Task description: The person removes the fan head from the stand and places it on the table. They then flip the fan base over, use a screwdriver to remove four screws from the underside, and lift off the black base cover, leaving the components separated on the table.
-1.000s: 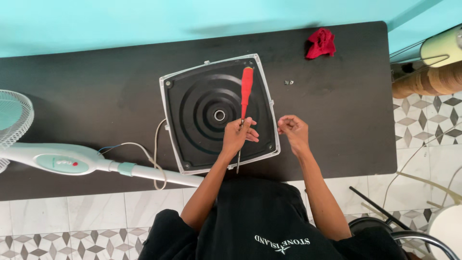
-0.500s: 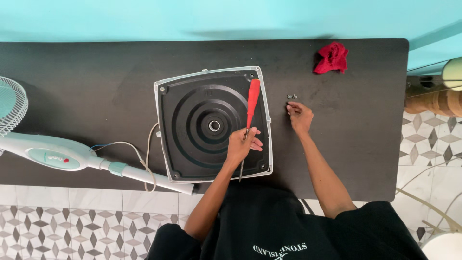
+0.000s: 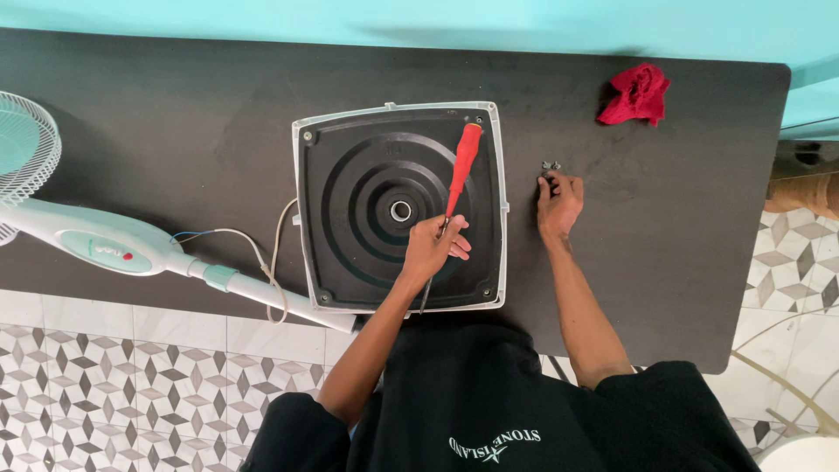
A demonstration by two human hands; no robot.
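A square fan base (image 3: 401, 210) lies upside down on the black table (image 3: 175, 131), black ribbed underside up, white rim around it. My left hand (image 3: 433, 247) rests on its near right part and grips a screwdriver (image 3: 461, 170) by the shaft, its red handle pointing away from me. My right hand (image 3: 559, 203) lies on the table right of the base, fingertips touching small metal screws (image 3: 551, 165). Whether it has pinched one I cannot tell.
A white fan pole with control panel (image 3: 114, 251) and loose wires (image 3: 253, 258) lies at the left, the fan grille (image 3: 24, 149) at the far left edge. A red cloth (image 3: 636, 93) sits at the back right. Patterned floor tiles show beyond the table's near and right edges.
My right hand has gone from beside the base's near right corner out to the small screws on the table. My left hand has kept its hold on the screwdriver over the base.
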